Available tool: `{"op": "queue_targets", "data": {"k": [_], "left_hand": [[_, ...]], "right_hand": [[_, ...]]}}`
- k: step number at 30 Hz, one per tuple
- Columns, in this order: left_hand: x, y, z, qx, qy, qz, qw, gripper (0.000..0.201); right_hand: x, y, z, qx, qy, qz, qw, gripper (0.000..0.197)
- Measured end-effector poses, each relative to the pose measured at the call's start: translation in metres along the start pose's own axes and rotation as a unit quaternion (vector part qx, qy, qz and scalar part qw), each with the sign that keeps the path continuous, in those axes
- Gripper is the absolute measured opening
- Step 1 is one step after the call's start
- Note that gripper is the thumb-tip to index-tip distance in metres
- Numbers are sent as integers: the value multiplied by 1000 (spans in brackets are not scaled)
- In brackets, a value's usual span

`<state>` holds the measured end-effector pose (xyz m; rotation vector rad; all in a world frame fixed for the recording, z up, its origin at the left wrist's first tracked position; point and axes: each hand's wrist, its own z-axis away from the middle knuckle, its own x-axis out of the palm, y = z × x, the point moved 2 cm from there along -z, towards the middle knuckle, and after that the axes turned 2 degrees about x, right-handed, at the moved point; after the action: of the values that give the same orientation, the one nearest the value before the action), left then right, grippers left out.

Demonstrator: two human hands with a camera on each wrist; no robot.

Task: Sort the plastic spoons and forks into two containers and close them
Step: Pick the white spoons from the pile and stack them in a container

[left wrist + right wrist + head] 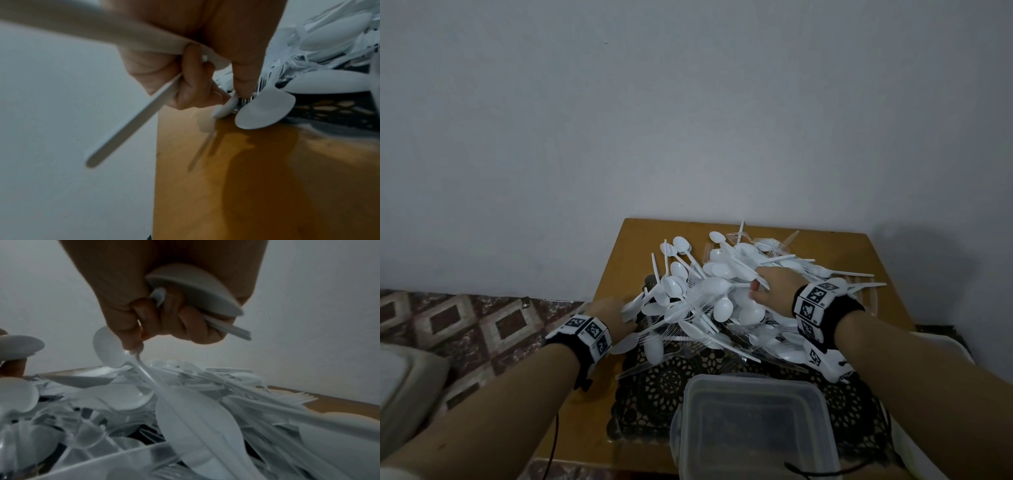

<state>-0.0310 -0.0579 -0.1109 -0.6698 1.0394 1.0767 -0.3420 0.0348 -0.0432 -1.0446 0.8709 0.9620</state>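
A heap of white plastic spoons and clear forks (722, 291) lies on a black lace mat (664, 380) on the wooden table (626, 246). My left hand (616, 311) is at the heap's left edge. In the left wrist view it (232, 97) grips white spoons (123, 129) in its curled fingers, while thumb and forefinger pinch another spoon (225, 107). My right hand (767, 284) is on top of the heap. It (135, 345) holds spoons (195, 288) in the palm and pinches one more spoon (109, 348) by its neck. A clear lidded container (753, 421) stands at the table's near edge.
A white wall rises directly behind the table. Left of the table, a pale box-like thing (400, 387) lies on a patterned cloth (482, 325). Another white container edge (941, 346) shows at the right behind my forearm. Bare wood (246, 178) lies left of the mat.
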Motion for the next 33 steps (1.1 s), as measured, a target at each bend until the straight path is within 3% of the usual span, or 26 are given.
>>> {"op": "queue_targets", "data": {"k": [6, 10, 12, 18, 24, 27, 30, 33], "left_hand": [[-5, 4, 5, -53, 12, 55, 997, 37], [-7, 8, 14, -83, 18, 92, 992, 43], [-13, 11, 23, -99, 51, 109, 988, 38], [-54, 24, 52, -84, 95, 107, 986, 49], [-117, 46, 101, -38, 209, 85, 973, 41], [-143, 65, 132, -4, 279, 106, 954, 43], [-159, 88, 155, 69, 328, 181, 925, 51], [-160, 114, 176, 136, 342, 293, 882, 47]], "right_hand": [[-18, -1, 15, -15, 66, -54, 996, 30], [-23, -2, 26, -23, 88, -62, 994, 24], [-24, -2, 33, -23, 95, -60, 993, 20], [-43, -3, 63, -32, 115, -57, 991, 25], [-71, -2, 113, -62, 133, -84, 986, 31], [-80, 2, 143, -51, 179, -107, 977, 36], [-80, 8, 171, -52, 240, -195, 949, 40], [-70, 5, 198, -51, 241, -333, 910, 46]]}}
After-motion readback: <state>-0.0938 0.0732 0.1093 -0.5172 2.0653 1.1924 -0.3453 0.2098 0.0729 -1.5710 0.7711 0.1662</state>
